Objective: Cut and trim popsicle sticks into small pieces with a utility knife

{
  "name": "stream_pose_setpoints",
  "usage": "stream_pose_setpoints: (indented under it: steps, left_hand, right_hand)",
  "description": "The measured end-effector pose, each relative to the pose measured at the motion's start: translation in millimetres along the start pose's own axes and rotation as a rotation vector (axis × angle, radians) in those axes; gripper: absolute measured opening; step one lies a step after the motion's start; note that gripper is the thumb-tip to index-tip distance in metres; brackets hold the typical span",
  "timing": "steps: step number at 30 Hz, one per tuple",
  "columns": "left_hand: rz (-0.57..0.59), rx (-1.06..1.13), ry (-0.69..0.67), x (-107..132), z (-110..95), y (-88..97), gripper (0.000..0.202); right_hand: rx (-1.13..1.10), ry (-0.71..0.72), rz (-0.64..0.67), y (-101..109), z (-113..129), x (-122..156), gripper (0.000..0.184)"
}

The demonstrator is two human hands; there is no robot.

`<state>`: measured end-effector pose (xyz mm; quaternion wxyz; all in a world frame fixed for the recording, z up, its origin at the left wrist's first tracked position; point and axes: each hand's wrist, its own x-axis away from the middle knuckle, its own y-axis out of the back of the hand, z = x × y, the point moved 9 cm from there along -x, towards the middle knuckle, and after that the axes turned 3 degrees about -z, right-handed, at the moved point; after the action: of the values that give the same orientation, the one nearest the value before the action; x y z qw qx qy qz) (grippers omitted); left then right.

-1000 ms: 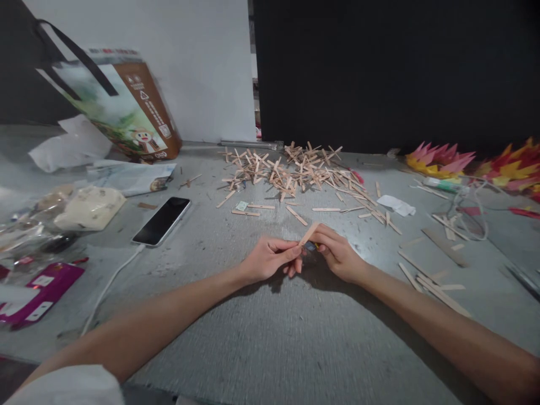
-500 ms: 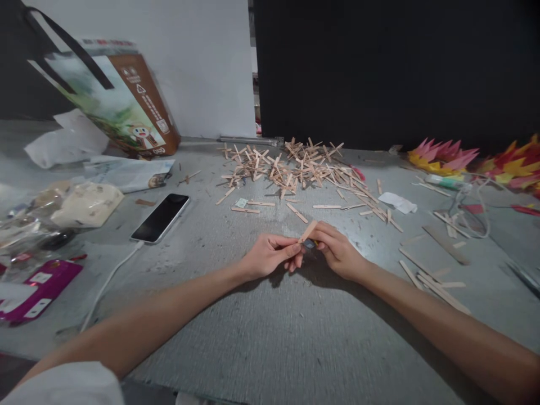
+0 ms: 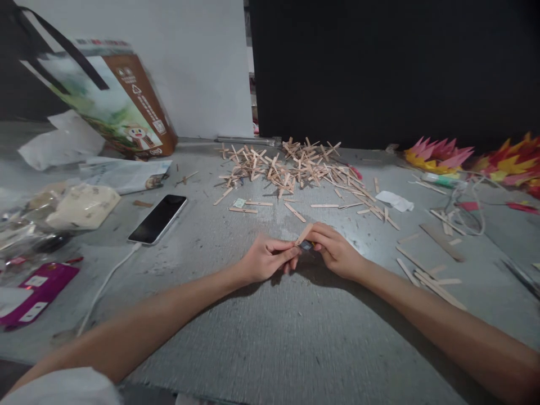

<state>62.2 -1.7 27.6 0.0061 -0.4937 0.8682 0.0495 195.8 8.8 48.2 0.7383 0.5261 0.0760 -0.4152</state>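
Note:
My left hand (image 3: 265,260) pinches the lower end of a short, flat wooden craft stick (image 3: 304,233) between thumb and fingers. The stick slants up to the right, towards my right hand (image 3: 336,251). That hand is closed too, its fingers curled by the stick's upper part and round a small dark grey object (image 3: 306,245) just under it. What kind of object this is cannot be made out. Both hands meet low over the grey tabletop (image 3: 253,337). Beyond them lies a pile of craft sticks (image 3: 304,166), many joined into crosses.
A phone (image 3: 157,219) on a white cable lies left, near plastic packets (image 3: 82,207) and a purple case (image 3: 42,292). A printed bag (image 3: 135,107) stands behind. Loose sticks (image 3: 439,289) lie right, with scissors-like metal (image 3: 521,278) and paper flowers (image 3: 439,154) farther off.
The view has shifted slightly. The stick is tilted a little differently between my hands, and more of the dark grey object shows under it. Both hands keep their hold.

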Motion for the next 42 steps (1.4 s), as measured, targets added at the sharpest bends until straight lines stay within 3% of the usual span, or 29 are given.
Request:
stream_pose_setpoints:
  steps: [5, 12, 18, 30, 38, 42]
  left_hand:
    - [-0.038, -0.063, -0.017, 2.8, 0.3, -1.1, 0.058]
    - [-0.008, 0.173, 0.066, -2.8, 4.2, -5.7, 0.050]
    - [-0.010, 0.219, 0.094, -1.3, 5.2, -5.1, 0.051]
    - [-0.023, -0.117, -0.042, 1.1, -2.2, 0.9, 0.060]
    - [-0.002, 0.181, 0.029, -1.9, -2.0, -6.2, 0.051]
    - [0.000, 0.191, 0.043, -1.7, -1.3, -6.4, 0.050]
  right_hand:
    - [0.022, 0.008, -0.004, 0.1, 1.0, 0.6, 0.026]
    - [-0.033, 0.001, -0.036, 5.2, 2.5, -0.6, 0.033]
    - [-0.068, -0.004, -0.040, 5.1, 4.1, -1.7, 0.037]
    - [0.060, 0.005, -0.011, 0.1, 2.0, 2.1, 0.028]
    - [-0.067, -0.020, -0.030, 5.1, 2.0, 2.2, 0.036]
    - [-0.070, -0.037, -0.018, 4.0, -1.2, 3.6, 0.040]
